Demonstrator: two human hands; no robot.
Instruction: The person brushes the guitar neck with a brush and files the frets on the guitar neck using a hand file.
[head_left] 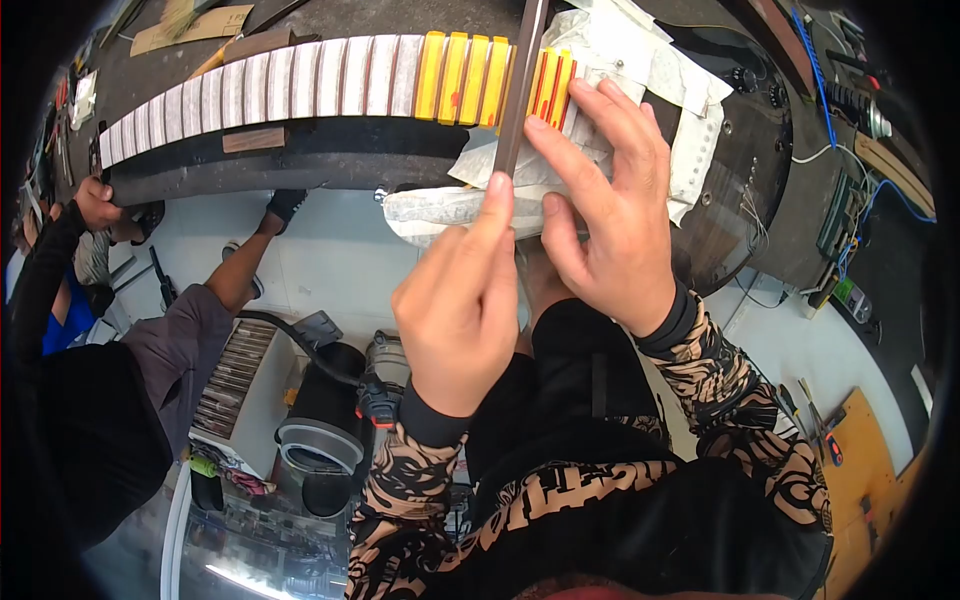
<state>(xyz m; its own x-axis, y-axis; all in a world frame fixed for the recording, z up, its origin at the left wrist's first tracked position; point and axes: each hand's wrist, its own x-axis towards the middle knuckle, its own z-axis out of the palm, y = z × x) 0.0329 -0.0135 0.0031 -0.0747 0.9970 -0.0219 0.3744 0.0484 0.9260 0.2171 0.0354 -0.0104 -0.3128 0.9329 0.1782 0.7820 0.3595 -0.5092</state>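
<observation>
A guitar neck (270, 85) lies across the dark bench, its fretboard covered with pale masking tape between the frets. Several yellow fret guards (453, 75) sit over the higher frets, some with red marks. My left hand (455, 310) is closed round the near end of a long dark file (522, 80), index finger stretched along it. The file crosses the fretboard among the yellow guards. Beside it, my right hand (620, 210) is spread, with fingertips at the file's edge and the last guards. Pale protective covering (690, 95) masks part of the guitar's dark body.
At the left, another person's hand (97, 203) is near the far end of the neck. A small wood block (254, 140) lies beside the neck. Below are a white box (262, 430) of stacked strips and a black cylindrical container (335, 390). A screwdriver (833, 448) lies lower right.
</observation>
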